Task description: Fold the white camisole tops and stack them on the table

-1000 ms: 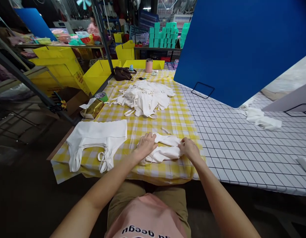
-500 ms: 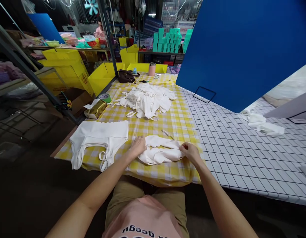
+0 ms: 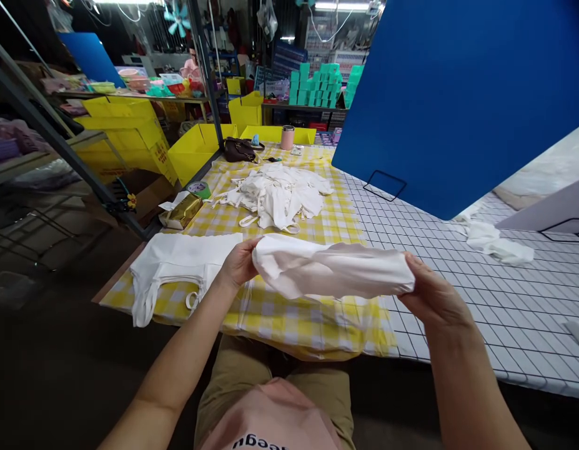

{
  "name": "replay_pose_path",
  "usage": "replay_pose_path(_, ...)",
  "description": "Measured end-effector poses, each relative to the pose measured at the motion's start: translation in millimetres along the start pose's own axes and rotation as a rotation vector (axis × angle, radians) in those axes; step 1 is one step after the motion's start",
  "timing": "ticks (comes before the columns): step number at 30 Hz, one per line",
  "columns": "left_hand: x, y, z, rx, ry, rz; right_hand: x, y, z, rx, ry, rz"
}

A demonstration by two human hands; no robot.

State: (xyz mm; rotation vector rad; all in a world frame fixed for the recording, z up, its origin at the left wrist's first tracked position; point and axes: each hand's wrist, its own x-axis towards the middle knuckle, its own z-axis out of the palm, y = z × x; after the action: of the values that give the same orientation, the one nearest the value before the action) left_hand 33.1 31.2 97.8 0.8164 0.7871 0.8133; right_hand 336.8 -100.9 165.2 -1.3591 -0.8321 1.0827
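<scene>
The left hand (image 3: pixel 237 265) and right hand (image 3: pixel 432 297) each pinch one end of the white garment (image 3: pixel 331 272), stretched between them above the desk (image 3: pixel 289 312).

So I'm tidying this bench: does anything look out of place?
One crumpled white garment lies alone on the grid-patterned surface, apart from the white pile on the yellow checked cloth.

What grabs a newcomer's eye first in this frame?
Front and centre, the left hand and right hand hold a white cloth garment stretched between them, lifted above the yellow checked tablecloth. Behind it a tangled pile of white cloth pieces lies mid-table, with a flat folded white garment at the left. A big blue upright board fills the upper right.
</scene>
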Motion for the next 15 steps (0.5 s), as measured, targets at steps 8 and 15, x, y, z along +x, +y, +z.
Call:
replay_pose_path(8, 28, -20, 2.8, -0.048, 0.089, -0.107, 37, 45, 8, -0.245, 0.110, 0.024)
replay_pose_path(15, 31, -45, -5.4, -0.019, 0.073, -0.193, 48, 108, 23, -0.567, 0.079, 0.081)
